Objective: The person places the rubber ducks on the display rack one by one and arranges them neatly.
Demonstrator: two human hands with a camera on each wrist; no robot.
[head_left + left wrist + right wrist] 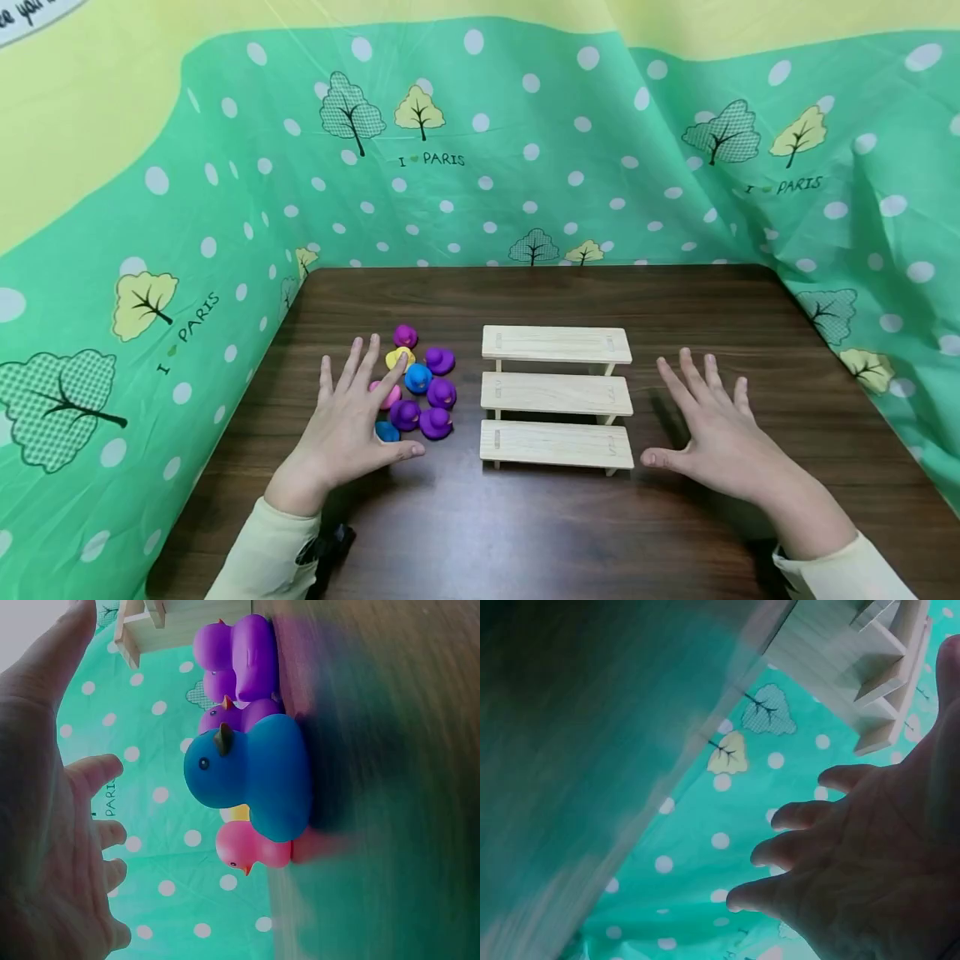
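My left hand (pixel 345 425) hovers with spread fingers at the left edge of a cluster of small rubber ducks, holding nothing. Purple ducks (pixel 405 414), a yellow duck (pixel 398 357), a pink duck (pixel 251 844) and blue ducks (pixel 417 378) make up the cluster; my hand partly hides some. In the left wrist view one blue duck (pixel 277 780) is closest to the palm. To the right of the ducks stands a pale wooden three-step rack (pixel 557 393). My right hand (pixel 720 437), fingers spread and holding nothing, is above the table right of the rack.
The dark wood-grain table (pixel 525 533) has rounded far corners. A green and yellow cloth (pixel 480 183) with white dots and printed trees hangs behind it and along both sides.
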